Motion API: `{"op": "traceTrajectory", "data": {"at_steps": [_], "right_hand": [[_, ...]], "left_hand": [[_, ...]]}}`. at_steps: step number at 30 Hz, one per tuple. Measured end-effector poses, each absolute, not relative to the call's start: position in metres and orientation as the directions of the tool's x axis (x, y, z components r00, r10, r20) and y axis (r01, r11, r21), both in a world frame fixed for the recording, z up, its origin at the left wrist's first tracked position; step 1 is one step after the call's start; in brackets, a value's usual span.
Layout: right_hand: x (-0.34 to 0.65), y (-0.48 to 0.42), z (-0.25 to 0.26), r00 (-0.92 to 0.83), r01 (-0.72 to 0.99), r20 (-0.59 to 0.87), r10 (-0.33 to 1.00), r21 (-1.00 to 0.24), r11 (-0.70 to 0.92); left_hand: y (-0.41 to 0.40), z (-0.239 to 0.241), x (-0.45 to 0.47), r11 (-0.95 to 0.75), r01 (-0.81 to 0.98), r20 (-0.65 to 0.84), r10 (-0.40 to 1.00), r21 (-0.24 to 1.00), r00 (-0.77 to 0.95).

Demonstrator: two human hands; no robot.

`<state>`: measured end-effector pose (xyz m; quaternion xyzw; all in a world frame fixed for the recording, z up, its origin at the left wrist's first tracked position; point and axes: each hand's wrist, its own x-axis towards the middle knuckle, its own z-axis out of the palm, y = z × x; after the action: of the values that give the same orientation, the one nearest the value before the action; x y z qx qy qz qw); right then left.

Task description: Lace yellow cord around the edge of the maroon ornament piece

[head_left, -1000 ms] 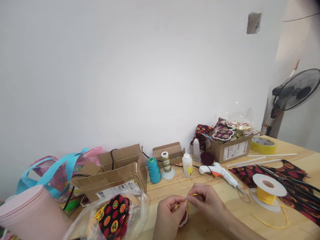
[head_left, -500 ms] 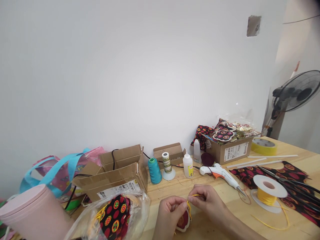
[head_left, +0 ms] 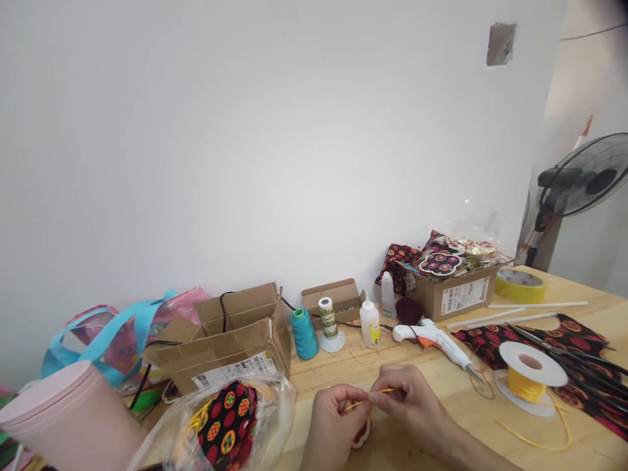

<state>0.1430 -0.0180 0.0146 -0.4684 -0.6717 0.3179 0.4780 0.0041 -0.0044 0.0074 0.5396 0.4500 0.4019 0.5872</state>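
My left hand (head_left: 339, 418) and my right hand (head_left: 409, 396) meet low in the middle of the view, both closed in a pinch. Between their fingertips runs a thin yellow cord (head_left: 387, 390); each hand grips part of it. Partly hidden under my left fingers is a dark red piece with a scalloped white edge (head_left: 362, 437); whether the fingers also touch it I cannot tell. To the right stands a spool of yellow cord (head_left: 527, 386) with a loose end on the table.
Left are a clear bag (head_left: 275, 418) with patterned cloth, a pink bin (head_left: 69, 418) and an opened cardboard box (head_left: 220, 353). Behind my hands stand teal thread (head_left: 305, 337), a glue bottle (head_left: 369, 324) and a glue gun (head_left: 436, 340). Black scissors (head_left: 574, 356) lie on patterned fabric (head_left: 583, 330) at right.
My fingertips have shifted on the yellow cord, which now runs straighter across both hands. The scalloped piece shows less, lower behind my left fingers. The view has moved slightly.
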Motion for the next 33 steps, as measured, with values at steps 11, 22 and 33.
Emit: {"op": "traceTrajectory", "data": {"at_steps": [11, 22, 33], "right_hand": [[0.142, -0.009, 0.008, -0.025, 0.074, 0.171, 0.985, -0.982, 0.173], [0.14, -0.013, 0.013, -0.027, 0.133, 0.195, 0.98, -0.971, 0.197], [0.137, -0.017, 0.018, -0.118, 0.245, 0.211, 0.97, -0.941, 0.234]], "left_hand": [[-0.002, 0.005, 0.002, 0.142, -0.073, -0.115, 0.948, 0.987, 0.296], [-0.003, 0.009, 0.004, 0.109, -0.012, -0.103, 0.966, 0.994, 0.238], [-0.006, 0.013, -0.003, 0.161, -0.157, -0.113, 0.955, 0.974, 0.276]]}}
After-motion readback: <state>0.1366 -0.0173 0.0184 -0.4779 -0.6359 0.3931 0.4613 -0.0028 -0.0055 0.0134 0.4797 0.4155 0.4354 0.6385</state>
